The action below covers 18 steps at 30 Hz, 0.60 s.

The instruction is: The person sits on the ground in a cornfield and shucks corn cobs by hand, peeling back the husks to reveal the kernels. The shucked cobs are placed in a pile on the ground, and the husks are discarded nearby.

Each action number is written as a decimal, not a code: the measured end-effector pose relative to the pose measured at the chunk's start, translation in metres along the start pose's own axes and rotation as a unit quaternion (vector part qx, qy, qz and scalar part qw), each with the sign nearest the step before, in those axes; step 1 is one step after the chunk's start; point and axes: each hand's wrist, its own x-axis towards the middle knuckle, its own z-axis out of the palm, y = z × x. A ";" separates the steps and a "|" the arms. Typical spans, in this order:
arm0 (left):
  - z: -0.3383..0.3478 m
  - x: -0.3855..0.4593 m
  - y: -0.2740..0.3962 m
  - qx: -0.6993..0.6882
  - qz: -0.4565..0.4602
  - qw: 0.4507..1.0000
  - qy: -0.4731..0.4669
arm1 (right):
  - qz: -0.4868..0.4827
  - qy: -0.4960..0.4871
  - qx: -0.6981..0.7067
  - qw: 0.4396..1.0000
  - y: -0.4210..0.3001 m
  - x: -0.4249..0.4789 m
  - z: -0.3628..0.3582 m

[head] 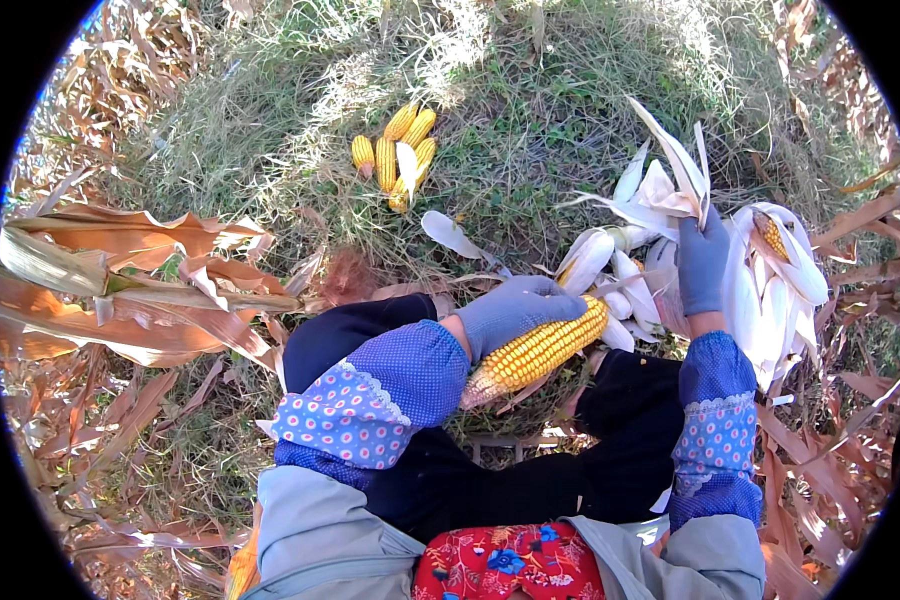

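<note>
My left hand (521,311), in a grey glove, is closed around the upper side of a husked yellow ear of corn (547,351), which lies slanted between my knees. Pale corn husks (679,169) stick up from the fingers of my gloved right hand (701,259), which grips them at the right. Between the hands lie more white husks (634,292), partly hidden by the right hand. Beside that hand, an ear of corn (771,234) shows its tip inside opened husks. Farther off, several husked yellow ears (386,163) rest in a small pile on the grass.
Dry corn stalks with brown leaves (157,292) lie at the left, near my knee. More dry leaves (817,465) cover the ground at the right. A loose husk (448,234) lies on the grass ahead, with reddish corn silk (349,276) close to my left knee.
</note>
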 end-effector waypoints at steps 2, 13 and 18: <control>-0.002 -0.007 0.000 0.002 -0.027 0.999 0.021 | 0.040 0.008 -0.063 0.997 0.006 0.019 -0.027; -0.076 0.021 0.039 -0.371 0.183 0.880 0.234 | 0.037 -0.167 -0.142 0.975 -0.004 0.009 -0.040; -0.191 0.012 0.084 -0.317 0.337 0.821 0.335 | 0.041 -0.189 -0.158 0.968 -0.031 0.000 -0.041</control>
